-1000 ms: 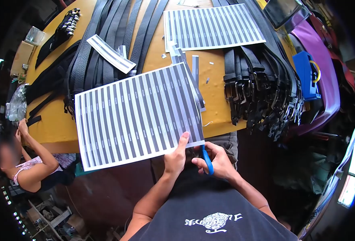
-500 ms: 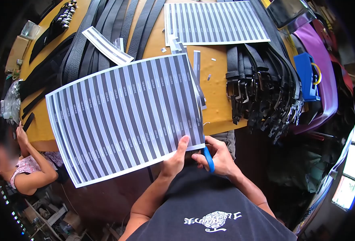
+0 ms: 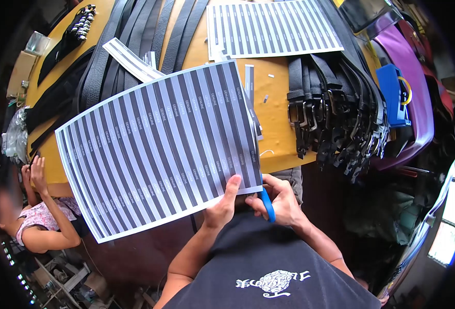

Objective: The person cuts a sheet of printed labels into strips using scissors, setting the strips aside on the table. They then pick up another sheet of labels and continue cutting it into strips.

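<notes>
A large striped label sheet (image 3: 155, 154), printed with rows of small words such as GENUINE and LEATHER, is held up before me. My left hand (image 3: 222, 206) pinches its lower edge near the right corner, thumb on the printed face and fingers hidden behind. My right hand (image 3: 281, 202) grips blue-handled scissors (image 3: 268, 204) at that same corner. The blades are mostly hidden by the sheet, so how far they are apart cannot be made out. Behind the sheet's right edge, cut strips (image 3: 250, 85) lie on the yellow table.
Another striped sheet (image 3: 273, 28) lies at the back over black belts. Buckled belts (image 3: 335, 113) hang over the table's (image 3: 284, 149) right edge beside a blue holder (image 3: 392, 95). Long black straps (image 3: 101, 72) spread at left. A co-worker (image 3: 47, 221) sits at the left edge.
The sheet has tilted slightly, its top edge shifting left and down. Both my hands stay nearly in place. The co-worker's hands have moved a little at the table edge.
</notes>
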Demonstrator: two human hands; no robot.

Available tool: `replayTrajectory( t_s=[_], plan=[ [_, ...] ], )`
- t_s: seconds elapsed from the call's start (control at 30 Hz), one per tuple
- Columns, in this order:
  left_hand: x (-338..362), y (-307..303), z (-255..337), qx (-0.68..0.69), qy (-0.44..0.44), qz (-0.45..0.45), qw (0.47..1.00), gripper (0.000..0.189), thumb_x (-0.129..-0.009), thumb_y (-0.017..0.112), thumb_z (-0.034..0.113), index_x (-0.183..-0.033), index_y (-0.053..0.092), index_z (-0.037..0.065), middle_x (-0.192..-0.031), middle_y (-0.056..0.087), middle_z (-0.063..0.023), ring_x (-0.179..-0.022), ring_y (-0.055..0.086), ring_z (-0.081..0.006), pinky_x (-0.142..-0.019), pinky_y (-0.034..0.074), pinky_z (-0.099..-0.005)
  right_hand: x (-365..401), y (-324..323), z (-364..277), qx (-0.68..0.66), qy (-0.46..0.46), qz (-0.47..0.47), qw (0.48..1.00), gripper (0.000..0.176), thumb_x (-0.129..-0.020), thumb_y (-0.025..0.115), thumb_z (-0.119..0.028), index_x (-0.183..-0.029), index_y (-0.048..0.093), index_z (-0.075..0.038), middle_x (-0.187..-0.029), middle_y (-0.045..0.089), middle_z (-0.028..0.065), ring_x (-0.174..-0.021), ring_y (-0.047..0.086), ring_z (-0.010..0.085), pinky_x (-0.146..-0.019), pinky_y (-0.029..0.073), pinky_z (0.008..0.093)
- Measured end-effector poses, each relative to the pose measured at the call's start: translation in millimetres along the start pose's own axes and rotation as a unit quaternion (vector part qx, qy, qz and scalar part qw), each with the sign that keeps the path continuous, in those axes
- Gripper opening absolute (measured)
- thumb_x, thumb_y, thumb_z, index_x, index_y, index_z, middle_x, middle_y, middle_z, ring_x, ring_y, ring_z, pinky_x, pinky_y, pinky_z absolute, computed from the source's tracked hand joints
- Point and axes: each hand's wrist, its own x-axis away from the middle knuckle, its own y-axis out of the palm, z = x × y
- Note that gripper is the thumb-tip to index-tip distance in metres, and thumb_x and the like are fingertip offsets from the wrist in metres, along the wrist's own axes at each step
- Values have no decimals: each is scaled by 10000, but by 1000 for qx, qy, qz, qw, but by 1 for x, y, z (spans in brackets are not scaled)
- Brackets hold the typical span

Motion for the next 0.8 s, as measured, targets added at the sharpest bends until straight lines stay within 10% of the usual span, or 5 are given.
replayTrajectory(
  t_s=[0.8],
  plan=[
    [2, 3, 2, 9, 10, 0, 1000, 210, -879, 641, 58, -1070, 588, -13, -986, 627, -78, -850, 610, -156, -752, 501, -256, 0, 0, -2, -3, -8, 6, 1000, 385, -809, 727, -120, -1142, 584, 9, -680, 649, 33, -530, 563, 52, -479, 445, 203]
  ],
)
